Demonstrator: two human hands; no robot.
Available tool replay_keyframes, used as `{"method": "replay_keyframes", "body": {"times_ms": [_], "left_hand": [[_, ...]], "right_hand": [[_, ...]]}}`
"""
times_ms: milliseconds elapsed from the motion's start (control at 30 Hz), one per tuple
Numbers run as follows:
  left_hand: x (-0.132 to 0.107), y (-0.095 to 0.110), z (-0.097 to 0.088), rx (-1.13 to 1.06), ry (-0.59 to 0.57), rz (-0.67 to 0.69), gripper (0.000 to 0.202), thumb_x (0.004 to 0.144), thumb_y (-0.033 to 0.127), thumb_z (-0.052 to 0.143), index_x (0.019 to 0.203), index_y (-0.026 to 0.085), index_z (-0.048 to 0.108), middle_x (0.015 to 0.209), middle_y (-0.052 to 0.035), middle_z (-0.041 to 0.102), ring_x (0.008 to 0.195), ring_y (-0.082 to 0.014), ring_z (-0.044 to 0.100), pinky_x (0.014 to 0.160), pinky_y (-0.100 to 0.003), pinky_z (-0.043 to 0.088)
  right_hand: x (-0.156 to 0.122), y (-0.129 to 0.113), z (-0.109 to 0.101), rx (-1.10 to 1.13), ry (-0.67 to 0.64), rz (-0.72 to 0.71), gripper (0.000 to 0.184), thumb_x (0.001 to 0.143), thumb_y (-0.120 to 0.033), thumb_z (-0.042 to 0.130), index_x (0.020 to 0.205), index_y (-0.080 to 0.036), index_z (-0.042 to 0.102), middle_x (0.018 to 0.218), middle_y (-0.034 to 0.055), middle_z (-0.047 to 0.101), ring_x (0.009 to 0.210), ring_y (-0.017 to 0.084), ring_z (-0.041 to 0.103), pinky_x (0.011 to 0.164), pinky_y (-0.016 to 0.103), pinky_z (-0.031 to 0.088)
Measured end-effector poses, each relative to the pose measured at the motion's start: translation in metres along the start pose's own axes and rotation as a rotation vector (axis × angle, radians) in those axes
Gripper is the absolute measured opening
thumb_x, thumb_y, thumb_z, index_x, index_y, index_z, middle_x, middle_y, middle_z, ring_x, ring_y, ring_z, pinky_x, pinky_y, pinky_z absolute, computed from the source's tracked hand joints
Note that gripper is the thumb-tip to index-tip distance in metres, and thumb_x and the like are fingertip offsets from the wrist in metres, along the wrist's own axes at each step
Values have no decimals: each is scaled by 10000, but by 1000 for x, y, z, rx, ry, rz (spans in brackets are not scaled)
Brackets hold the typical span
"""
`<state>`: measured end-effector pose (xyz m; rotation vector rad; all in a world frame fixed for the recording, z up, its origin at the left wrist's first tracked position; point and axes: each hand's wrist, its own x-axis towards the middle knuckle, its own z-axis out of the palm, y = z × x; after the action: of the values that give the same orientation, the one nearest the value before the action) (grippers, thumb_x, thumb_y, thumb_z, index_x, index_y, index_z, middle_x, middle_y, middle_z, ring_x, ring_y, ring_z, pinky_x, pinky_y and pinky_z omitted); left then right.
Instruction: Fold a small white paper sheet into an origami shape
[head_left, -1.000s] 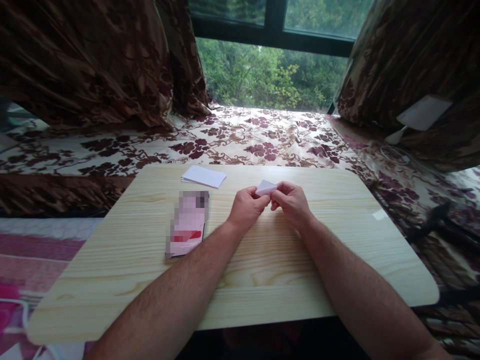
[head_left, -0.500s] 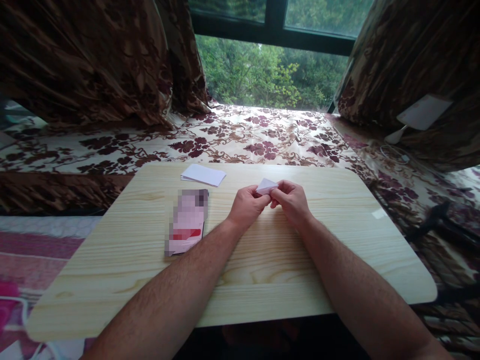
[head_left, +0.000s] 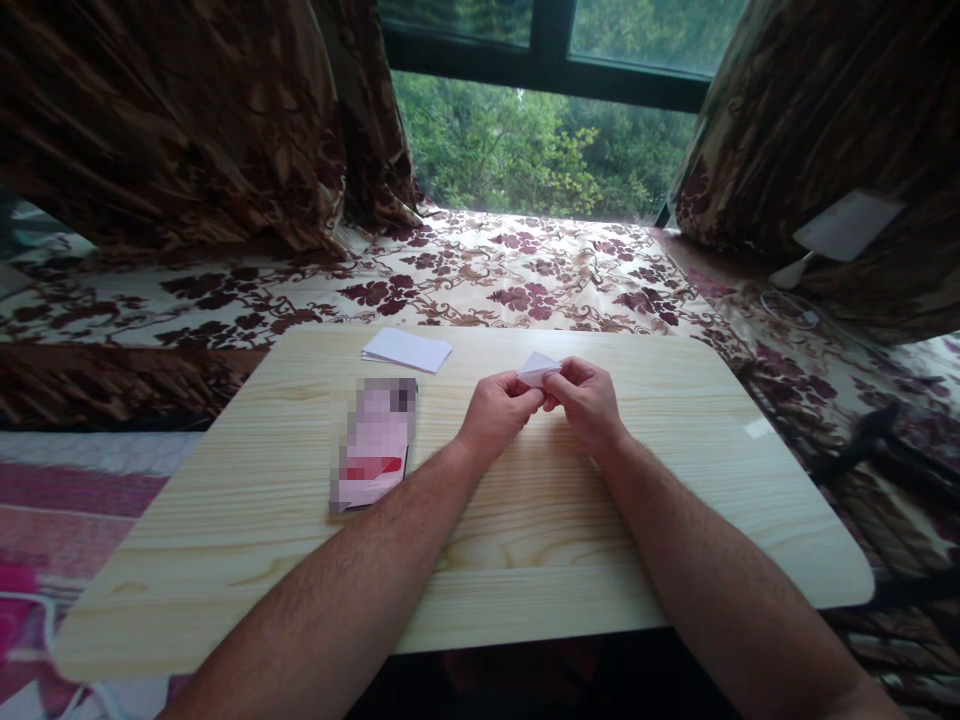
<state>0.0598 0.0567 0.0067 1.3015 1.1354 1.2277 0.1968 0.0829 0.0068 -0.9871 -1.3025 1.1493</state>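
Note:
A small piece of white paper (head_left: 537,368), folded to a pointed top, is held between both hands above the table's far half. My left hand (head_left: 496,408) is closed on its lower left side, thumb toward the middle. From the other side my right hand (head_left: 586,396) pinches the lower right corner with thumb and fingers. The two thumbs lie close together, and the fingers behind the paper are partly hidden. To the left, a stack of white paper sheets (head_left: 409,350) rests near the table's far edge.
A pink phone (head_left: 375,440), partly pixelated, lies left of my left forearm. The pale wooden table (head_left: 525,540) has rounded corners and a small white patch (head_left: 757,428) at its right. Beyond it are a floral cloth (head_left: 525,265), curtains and a white lamp (head_left: 847,225).
The folded paper and both hands have shifted very slightly up and to the right. The grip of both hands stays the same, and the stack and phone have not moved.

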Motion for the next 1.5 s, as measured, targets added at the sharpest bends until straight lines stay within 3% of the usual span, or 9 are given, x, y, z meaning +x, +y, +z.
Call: {"method": "replay_keyframes", "body": {"times_ms": [400, 800, 1500], "left_hand": [[-2, 6, 1, -44, -1, -4, 175, 768, 281, 671, 683, 128, 672, 503, 57, 448, 466, -53, 307, 482, -227, 247], [0, -5, 1, -59, -39, 88, 145, 770, 251, 648, 684, 134, 641, 582, 32, 526, 536, -77, 399, 519, -225, 304], [-1, -2, 4, -41, -39, 69, 120, 733, 240, 655, 707, 124, 673, 645, 0, 614, 587, -99, 496, 561, -228, 364]], "right_hand": [[-1, 0, -1, 22, -44, 44, 127, 736, -252, 706, 678, -167, 633, 548, -28, 618, 474, 99, 546, 492, 224, 442], [-2, -2, -2, 50, -58, 74, 102, 725, -226, 714, 667, -157, 665, 552, -20, 626, 479, 97, 547, 485, 222, 438], [-2, -3, 0, 14, -98, 41, 14, 696, -170, 626, 701, -163, 638, 596, -25, 601, 516, 96, 524, 489, 217, 422]]}}
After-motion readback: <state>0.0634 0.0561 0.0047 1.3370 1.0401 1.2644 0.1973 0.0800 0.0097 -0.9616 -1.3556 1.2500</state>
